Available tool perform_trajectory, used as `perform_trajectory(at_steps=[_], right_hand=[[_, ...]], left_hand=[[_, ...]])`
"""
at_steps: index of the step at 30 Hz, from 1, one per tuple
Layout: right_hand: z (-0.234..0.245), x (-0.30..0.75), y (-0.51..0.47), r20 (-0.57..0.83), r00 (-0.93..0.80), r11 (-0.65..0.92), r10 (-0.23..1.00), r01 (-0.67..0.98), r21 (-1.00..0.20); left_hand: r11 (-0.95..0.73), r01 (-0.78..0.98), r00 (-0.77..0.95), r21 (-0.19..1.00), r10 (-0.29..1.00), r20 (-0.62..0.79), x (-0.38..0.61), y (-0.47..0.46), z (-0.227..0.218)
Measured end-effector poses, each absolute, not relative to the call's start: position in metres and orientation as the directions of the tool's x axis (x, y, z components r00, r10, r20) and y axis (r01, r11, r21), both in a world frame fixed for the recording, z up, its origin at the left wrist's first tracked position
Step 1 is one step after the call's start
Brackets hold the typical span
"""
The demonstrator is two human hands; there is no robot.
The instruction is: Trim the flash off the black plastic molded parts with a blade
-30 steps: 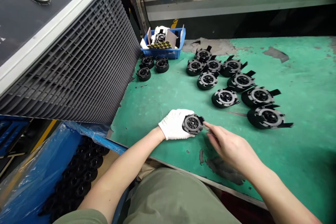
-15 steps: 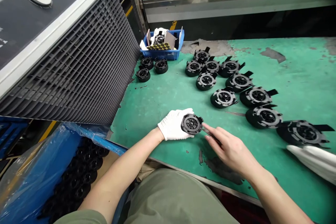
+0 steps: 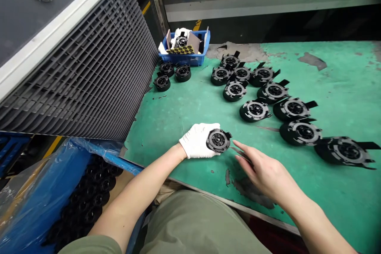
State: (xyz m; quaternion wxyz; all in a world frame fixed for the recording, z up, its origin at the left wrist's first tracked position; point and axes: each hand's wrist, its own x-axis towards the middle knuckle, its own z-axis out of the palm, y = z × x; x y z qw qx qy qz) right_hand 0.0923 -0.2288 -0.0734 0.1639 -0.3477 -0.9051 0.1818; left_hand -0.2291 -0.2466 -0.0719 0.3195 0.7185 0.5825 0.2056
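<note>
In a white glove, my left hand (image 3: 198,141) is closed around a round black plastic part (image 3: 218,140), its ribbed face turned up and a small tab sticking out on the right. My bare right hand (image 3: 260,166) is beside it, fingers pinched on a slim tool (image 3: 234,149) whose thin tip points at the part's right edge. Most of this tool is hidden by the fingers, so its kind is unclear. Whether the tip touches the part I cannot tell.
Several similar black round parts (image 3: 255,110) stand on the green table (image 3: 184,107), with a smaller group (image 3: 182,72) near a blue basket (image 3: 190,59). A grey grille machine (image 3: 89,59) borders the left. Below it, a plastic-lined box holds many black parts (image 3: 95,194).
A white-gloved hand at the right edge has gone out of view. My right hand has drawn slightly right, away from the part. My left hand keeps its hold.
</note>
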Motion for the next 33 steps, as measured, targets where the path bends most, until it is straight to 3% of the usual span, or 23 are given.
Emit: perform_trajectory(at_steps=[13, 22, 33], right_hand=[[-0.055, 0.054, -0.217, 0.022, -0.875, 0.726, 0.484, 0.387, -0.569], [-0.047, 0.067, -0.205, 0.033, -0.787, 0.678, 0.616, 0.508, -0.532], [-0.041, 0.029, -0.217, -0.101, -0.796, 0.583, 0.597, 0.517, -0.627]], left_hand=[[-0.133, 0.715, 0.263, 0.687, 0.961, -0.089, -0.227, -0.245, -0.061], [-0.126, 0.724, 0.247, 0.679, 0.965, -0.084, -0.226, -0.245, -0.062], [-0.161, 0.729, 0.260, 0.665, 0.964, -0.052, -0.224, -0.248, -0.076]])
